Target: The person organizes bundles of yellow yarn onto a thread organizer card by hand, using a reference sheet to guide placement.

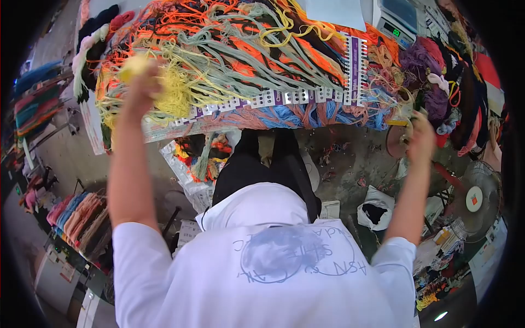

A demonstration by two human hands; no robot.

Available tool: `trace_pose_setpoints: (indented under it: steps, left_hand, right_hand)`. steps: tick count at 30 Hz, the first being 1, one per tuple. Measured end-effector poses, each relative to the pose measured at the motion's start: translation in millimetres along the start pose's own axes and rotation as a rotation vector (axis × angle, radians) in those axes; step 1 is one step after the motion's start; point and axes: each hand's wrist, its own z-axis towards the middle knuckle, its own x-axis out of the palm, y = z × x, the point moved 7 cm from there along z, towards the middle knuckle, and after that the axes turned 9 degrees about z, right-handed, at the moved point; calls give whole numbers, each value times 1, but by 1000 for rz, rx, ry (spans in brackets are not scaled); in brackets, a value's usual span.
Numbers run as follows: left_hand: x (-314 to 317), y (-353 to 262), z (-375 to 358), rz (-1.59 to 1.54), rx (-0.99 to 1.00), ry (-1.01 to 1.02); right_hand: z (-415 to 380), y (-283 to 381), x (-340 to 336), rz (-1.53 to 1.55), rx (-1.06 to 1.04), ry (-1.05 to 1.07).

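My left hand [143,82] is raised over the left end of the table, closed on pale yellow yarn [174,94] and blurred by motion. Part of that yarn hangs beside the hand, over the heaped strands. At the table's right front corner my right hand [422,134] is closed beside a small yellow-handled tool [397,122]; blur hides exactly what its fingers grip. Orange, grey-green and black yarn [246,49] covers the table between my hands. White and purple punched cards [279,98] lie along the front, with another punched card [355,71] standing crosswise at their right end.
A digital scale [395,24] and a white sheet [336,12] are at the back right. Purple yarn [426,65] lies at the right. A fan [473,198] stands low at the right, and a white bag [376,208] is on the floor. Yarn bundles [79,221] hang at the lower left.
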Motion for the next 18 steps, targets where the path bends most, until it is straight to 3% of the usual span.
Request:
trace_pose_setpoints:
  steps: [1, 2, 3, 4, 5, 8, 10, 12, 14, 18]
  left_hand:
    - [31, 52, 9, 56, -164, 61]
    - [73, 86, 8, 185, -198, 109]
    - [107, 112, 4, 298, -266, 19]
    - [124, 148, 7, 427, -298, 3]
    - [139, 172, 9, 591, -304, 2]
    - [155, 219, 18, 757, -83, -95]
    - [158, 227, 19, 713, -97, -128]
    - [156, 224, 22, 777, -93, -187]
    - [157, 228, 27, 713, -122, -164]
    - [161, 231, 30, 514, -235, -84]
  right_hand:
    - [19, -59, 11, -58, 65, 94]
    - [-14, -77, 87, -436, -193, 314]
    - [-15, -142, 115, -108, 149, 364]
    - [-26, -165, 154, -445, 7, 403]
    - [-38, -198, 184, -488, 120, 381]
    - [-68, -232, 251, -719, -172, 545]
    - [-75, -248, 268, -892, -357, 559]
    - [-78, -255, 272, -923, -350, 541]
    - [-68, -276, 261, -822, 0, 435]
    - [-63, -289, 256, -749, 83, 312]
